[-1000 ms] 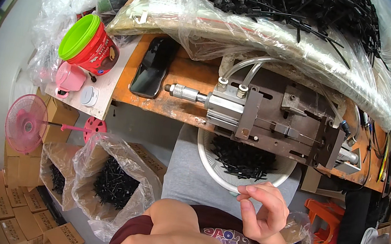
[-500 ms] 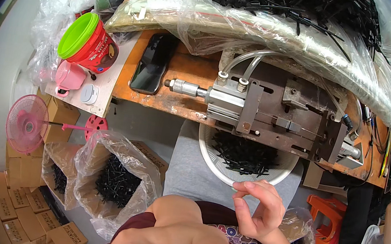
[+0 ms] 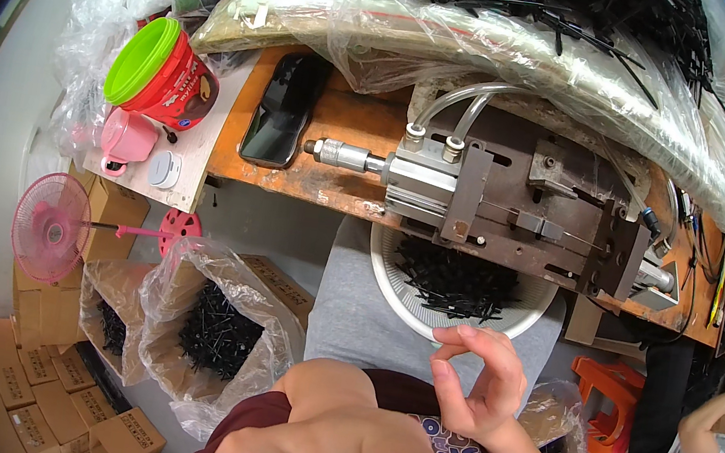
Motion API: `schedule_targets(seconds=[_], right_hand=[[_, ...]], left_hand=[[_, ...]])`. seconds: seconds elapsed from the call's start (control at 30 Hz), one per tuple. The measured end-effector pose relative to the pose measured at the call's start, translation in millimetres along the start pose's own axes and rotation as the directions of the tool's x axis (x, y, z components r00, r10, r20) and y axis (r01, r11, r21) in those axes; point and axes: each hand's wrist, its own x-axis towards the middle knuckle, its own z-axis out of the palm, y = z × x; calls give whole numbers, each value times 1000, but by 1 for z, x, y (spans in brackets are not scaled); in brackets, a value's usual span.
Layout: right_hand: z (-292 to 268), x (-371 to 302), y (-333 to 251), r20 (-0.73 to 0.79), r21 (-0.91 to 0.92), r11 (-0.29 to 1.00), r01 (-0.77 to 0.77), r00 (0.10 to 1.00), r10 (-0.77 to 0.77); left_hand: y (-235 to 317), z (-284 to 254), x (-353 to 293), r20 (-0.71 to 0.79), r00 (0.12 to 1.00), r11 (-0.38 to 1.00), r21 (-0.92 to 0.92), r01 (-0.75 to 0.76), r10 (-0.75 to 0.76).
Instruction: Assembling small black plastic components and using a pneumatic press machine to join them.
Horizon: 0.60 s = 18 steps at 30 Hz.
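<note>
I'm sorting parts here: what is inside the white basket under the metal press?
The white basket holds a heap of thin black plastic pieces. The metal press covers its far rim; the right hand hovers over its near edge.

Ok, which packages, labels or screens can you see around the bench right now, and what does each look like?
Red tub: bench's left end, round, lime-green lid, printed label.
Phone: orange benchtop right of the tub, dark slim slab, screen off.
Clear bags: floor at lower left, open, full of black parts.
Cardboard boxes: stacked at lower left, brown, dark print.
Big clear bag: along the bench's back, holding long black strips.
</note>
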Motion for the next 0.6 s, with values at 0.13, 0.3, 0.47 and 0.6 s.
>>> schedule_targets(seconds=[0.13,0.3,0.47,0.6], right_hand=[[-1,-2,2,35,-45,998,-43,998,44],[-2,-8,7,-119,-9,999,-51,992,49],[-3,-15,11,-149,13,995,-103,983,104],[-5,-16,11,-151,7,995,-99,984,99]], left_hand=[[-1,-20,0,-26,998,990,131,55,-52],[-9,-63,0,-222,959,910,335,245,-176],[-16,-90,-8,-359,895,893,261,367,-263],[-17,-96,-10,-399,863,892,192,409,-310]])
